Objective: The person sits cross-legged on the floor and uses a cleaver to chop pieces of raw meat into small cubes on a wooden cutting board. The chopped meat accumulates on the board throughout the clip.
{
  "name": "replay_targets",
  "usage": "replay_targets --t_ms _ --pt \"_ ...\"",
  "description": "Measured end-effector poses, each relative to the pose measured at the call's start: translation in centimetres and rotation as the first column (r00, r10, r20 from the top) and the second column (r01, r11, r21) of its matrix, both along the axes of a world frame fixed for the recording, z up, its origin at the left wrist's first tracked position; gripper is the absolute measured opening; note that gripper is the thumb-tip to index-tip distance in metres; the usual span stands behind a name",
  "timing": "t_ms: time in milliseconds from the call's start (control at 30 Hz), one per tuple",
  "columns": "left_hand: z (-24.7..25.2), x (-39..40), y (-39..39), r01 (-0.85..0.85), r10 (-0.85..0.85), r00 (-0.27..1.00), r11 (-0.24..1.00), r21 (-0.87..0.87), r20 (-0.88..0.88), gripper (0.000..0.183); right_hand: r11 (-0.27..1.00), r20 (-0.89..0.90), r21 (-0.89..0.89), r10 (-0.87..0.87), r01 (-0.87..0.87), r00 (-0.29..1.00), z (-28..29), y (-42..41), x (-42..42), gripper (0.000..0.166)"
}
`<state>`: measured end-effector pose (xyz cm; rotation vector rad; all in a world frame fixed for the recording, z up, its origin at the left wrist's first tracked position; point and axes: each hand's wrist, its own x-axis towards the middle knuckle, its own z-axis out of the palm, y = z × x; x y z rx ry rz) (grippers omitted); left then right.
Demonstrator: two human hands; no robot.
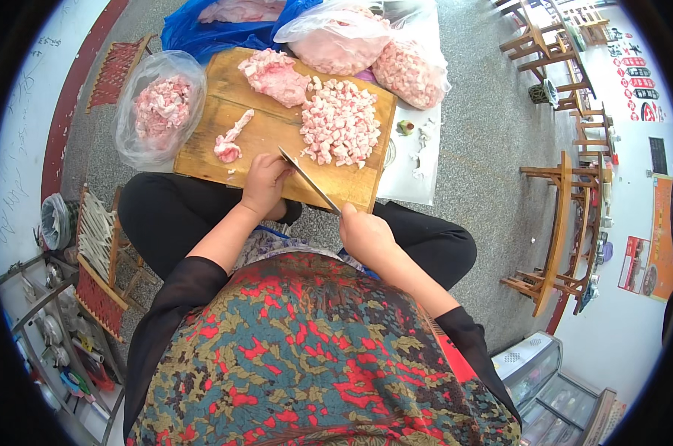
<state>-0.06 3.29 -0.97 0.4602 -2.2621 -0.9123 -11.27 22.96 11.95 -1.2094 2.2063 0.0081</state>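
Observation:
My right hand (368,234) grips the handle of a knife (313,181), whose narrow blade slants up and left over the near edge of a wooden cutting board (269,134). Beside the blade's tip is my left hand (265,181), fingers bent; whether it pinches a small piece cannot be told. Left of centre on the board lies a strip of pale pink fatty meat (233,136). Behind it is a larger slab of fatty meat (275,77). A heap of diced fat (341,124) covers the board's right side.
A clear bag of fatty scraps (162,111) stands left of the board. Behind are a blue plastic bag (186,28) and clear bags of diced fat (336,42) (409,72). A white sheet (412,184) lies at right. Folding stools (99,240) stand left, wooden benches (557,234) right.

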Motion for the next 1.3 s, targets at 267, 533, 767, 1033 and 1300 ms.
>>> replay_targets --t_ms 267,533,767,1033,1300 --pt "-1.5 0.3 -0.1 -0.008 0.007 0.997 1.0 0.016 0.071 0.015 0.989 0.031 -0.147 -0.003 0.008 1.0 -4.9 -6.1 0.6 0.012" --pt "-0.2 1.1 -0.2 0.012 0.0 0.991 0.996 -0.09 0.133 0.013 0.997 -0.033 -0.071 -0.034 0.032 0.999 -4.1 -1.6 -0.3 0.011" --pt "-1.0 1.5 -2.0 0.014 0.009 0.987 0.989 -0.148 0.158 0.013 0.996 -0.059 -0.082 -0.046 0.041 0.997 -3.9 0.4 0.1 0.012" --pt "-1.2 2.0 1.3 0.157 -0.155 0.975 0.988 -0.005 0.158 0.011 0.993 -0.006 -0.121 -0.02 0.019 1.0 -4.4 -5.4 1.5 0.012" --pt "0.7 0.1 0.8 -0.163 0.107 0.977 0.932 0.325 0.182 0.011 0.903 0.051 -0.351 -0.247 0.249 0.968 -5.4 -1.4 -4.2 0.026"
